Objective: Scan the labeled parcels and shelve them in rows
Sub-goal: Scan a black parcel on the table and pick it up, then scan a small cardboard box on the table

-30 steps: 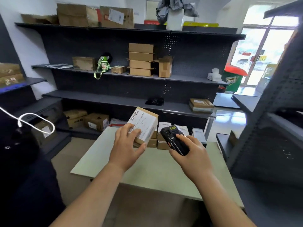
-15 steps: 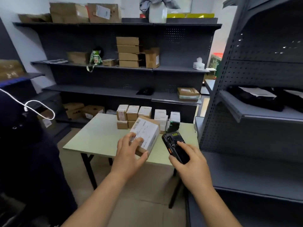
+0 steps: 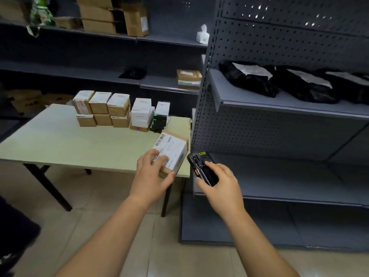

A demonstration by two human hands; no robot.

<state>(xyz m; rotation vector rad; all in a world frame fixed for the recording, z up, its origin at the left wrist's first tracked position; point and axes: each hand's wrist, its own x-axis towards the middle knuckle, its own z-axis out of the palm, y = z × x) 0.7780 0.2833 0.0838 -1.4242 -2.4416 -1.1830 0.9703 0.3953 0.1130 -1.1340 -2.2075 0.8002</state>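
My left hand [image 3: 150,176] grips a small cardboard parcel [image 3: 173,151] with a white barcode label on top, held in the air above the table's right front corner. My right hand [image 3: 221,182] holds a black handheld scanner [image 3: 201,168] just right of the parcel, its head pointing up and left. Several more labeled parcels [image 3: 111,108] are stacked in a row at the back of the pale green table [image 3: 69,142]. A grey pegboard shelf unit [image 3: 279,172] stands on the right, with its middle shelf bare.
Black poly bags [image 3: 275,80] with white labels lie on the upper right shelf. Dark wall shelving at the back holds cardboard boxes [image 3: 111,15] and one parcel [image 3: 188,78]. A small black device [image 3: 158,122] stands by the table's stack. Tiled floor lies below.
The view has swung right and down toward the grey shelf unit. Both hands kept their hold and moved with the parcel and scanner toward the table's right end.
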